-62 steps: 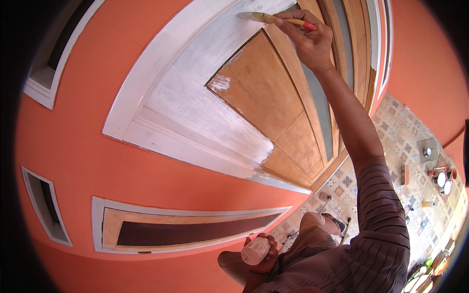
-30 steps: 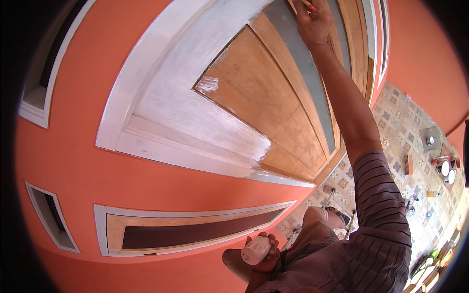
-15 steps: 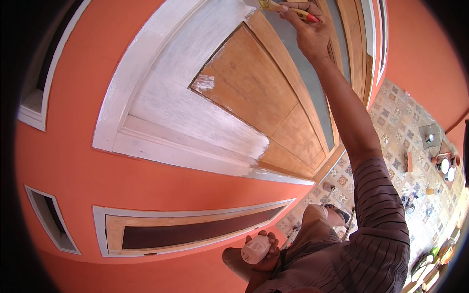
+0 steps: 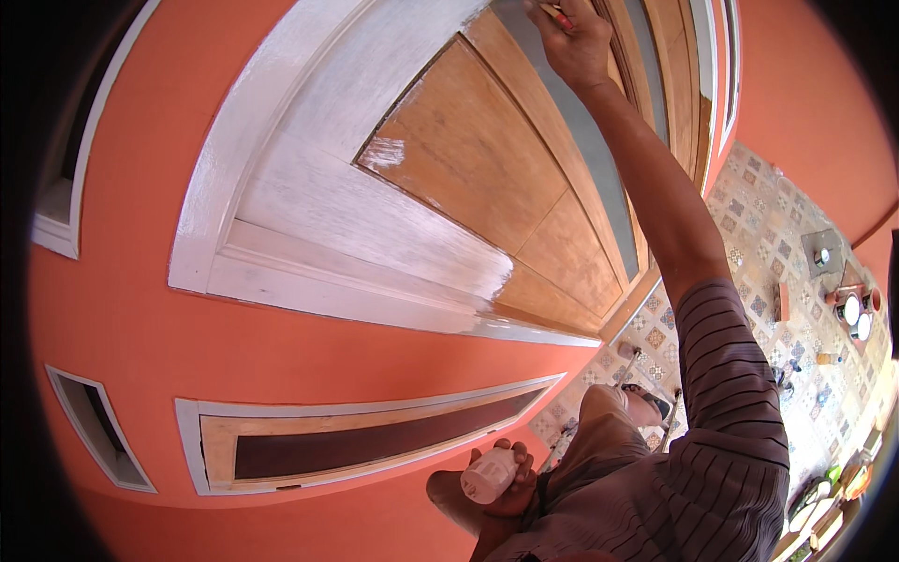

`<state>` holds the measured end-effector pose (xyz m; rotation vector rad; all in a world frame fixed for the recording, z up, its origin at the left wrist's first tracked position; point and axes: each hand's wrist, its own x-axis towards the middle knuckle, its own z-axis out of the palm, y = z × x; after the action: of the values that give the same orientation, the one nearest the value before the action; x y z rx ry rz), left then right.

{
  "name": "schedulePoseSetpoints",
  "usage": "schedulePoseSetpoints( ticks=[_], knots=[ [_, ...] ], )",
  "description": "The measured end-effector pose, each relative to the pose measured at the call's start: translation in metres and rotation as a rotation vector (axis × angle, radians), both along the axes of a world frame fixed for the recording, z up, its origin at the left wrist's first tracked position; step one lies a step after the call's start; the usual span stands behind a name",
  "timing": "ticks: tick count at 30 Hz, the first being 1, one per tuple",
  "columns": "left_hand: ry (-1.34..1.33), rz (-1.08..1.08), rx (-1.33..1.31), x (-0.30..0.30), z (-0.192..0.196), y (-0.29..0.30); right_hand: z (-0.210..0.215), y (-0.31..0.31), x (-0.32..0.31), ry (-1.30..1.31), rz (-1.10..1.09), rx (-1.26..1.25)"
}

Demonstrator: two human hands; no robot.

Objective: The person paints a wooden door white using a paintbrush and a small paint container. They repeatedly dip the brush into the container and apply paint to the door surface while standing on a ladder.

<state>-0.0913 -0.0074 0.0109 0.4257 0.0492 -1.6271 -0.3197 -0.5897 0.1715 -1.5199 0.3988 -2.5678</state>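
At the top edge, my right hand [image 4: 578,49] is closed around a paintbrush [image 4: 562,18]; the red end of its handle shows, while the bristles are hidden or out of view. The hand is over the upper part of a wooden door [image 4: 496,159], near a grey strip [image 4: 571,103]. White paint [image 4: 309,187] covers the door's left and lower border with a ragged edge, and a small white smear [image 4: 384,152] marks the bare brown panel. Low in the view, my left hand [image 4: 521,487] grips a whitish, paint-stained plastic container [image 4: 488,476], its fingers wrapped round it.
An orange wall [image 4: 309,351] surrounds the door. Below is a narrow window [image 4: 318,451] with a wooden frame. Patterned floor tiles [image 4: 749,253] lie at the right, with a brick [image 4: 781,303], several paint tins [image 4: 850,309] and other clutter on them.
My right hand has moved slightly up and left with the paintbrush, turning so less of the brush shows. The left hand holds the container almost still.
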Motion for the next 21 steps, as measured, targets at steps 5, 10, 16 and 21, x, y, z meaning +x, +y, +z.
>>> schedulePoseSetpoints(
  ticks=[5, 10, 16, 21],
  knots=[
    [0.028, -0.001, -0.015, 0.000, -0.004, 0.001, -0.021, 0.044, 0.018, 0.207, -0.183, 0.071],
    [0.063, -0.016, -0.058, 0.004, -0.009, 0.004, -0.015, 0.051, 0.011, 0.092, -0.253, -0.049],
    [0.011, -0.032, -0.063, 0.006, -0.009, 0.005, -0.010, 0.050, 0.029, 0.161, -0.274, 0.036],
    [0.026, -0.020, -0.069, 0.007, -0.008, 0.005, -0.019, 0.079, 0.026, 0.001, -0.081, 0.123]
  ],
)
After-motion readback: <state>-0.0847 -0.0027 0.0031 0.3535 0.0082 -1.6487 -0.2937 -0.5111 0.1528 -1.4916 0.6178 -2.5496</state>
